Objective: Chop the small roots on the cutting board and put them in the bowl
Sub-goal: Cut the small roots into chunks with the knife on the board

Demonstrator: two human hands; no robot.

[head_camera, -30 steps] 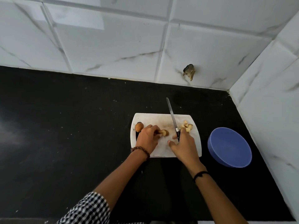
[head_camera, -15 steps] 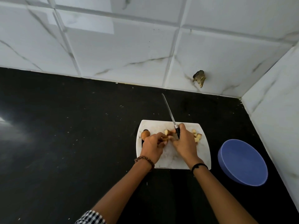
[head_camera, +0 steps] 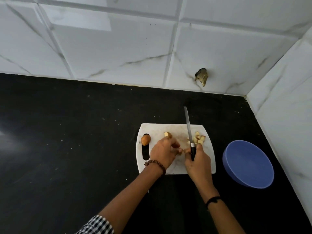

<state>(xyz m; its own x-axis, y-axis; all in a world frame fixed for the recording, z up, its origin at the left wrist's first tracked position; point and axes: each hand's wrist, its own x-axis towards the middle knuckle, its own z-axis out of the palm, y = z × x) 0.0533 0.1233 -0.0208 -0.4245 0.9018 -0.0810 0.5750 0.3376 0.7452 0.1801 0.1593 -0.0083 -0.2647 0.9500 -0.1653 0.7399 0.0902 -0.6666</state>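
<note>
On the cutting board (head_camera: 158, 129), the cut root (head_camera: 167, 134) lies at 12 o'clock of your left hand (head_camera: 164, 151). Its fingers (head_camera: 174, 146) are curled, hold unclear. Your right hand (head_camera: 197, 160) grips the knife (head_camera: 189, 130); blade runs 12–6, at 3 o'clock of that root. Left hand nearer.

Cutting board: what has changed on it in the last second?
A cut root piece now lies free beyond the left hand, which pinched one before and has drawn back beside the right hand. Unchanged: the right hand grips the knife, the whole root sits by the slot of the cutting board, the chopped pile lies right of the blade, the bowl holds nothing.
</note>
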